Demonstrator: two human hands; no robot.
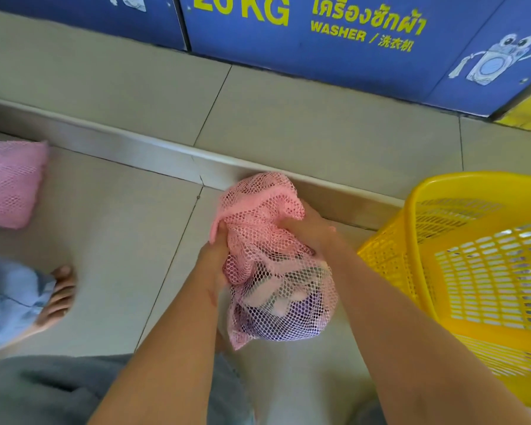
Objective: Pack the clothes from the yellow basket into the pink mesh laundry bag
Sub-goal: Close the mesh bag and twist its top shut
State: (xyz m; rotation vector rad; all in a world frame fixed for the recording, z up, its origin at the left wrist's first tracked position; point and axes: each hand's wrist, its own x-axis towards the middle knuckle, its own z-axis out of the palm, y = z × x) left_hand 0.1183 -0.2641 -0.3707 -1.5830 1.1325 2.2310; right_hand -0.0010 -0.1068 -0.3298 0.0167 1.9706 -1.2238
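Note:
A pink mesh laundry bag [267,240] hangs in the middle of the view, held above the tiled floor. Purple and white clothes [292,302] show through its lower mesh. My left hand [216,256] grips the bag's bunched upper part from the left. My right hand [310,228] clutches the same gathered part from the right. The yellow basket [411,240] stands on the floor to the right; no clothes show inside the part I can see.
A second pink mesh bag [10,182] lies at the left edge. Another person's bare foot [59,296] and light blue trouser leg [10,302] are at lower left. Blue washer fronts [334,56] stand behind a raised tiled step [166,154].

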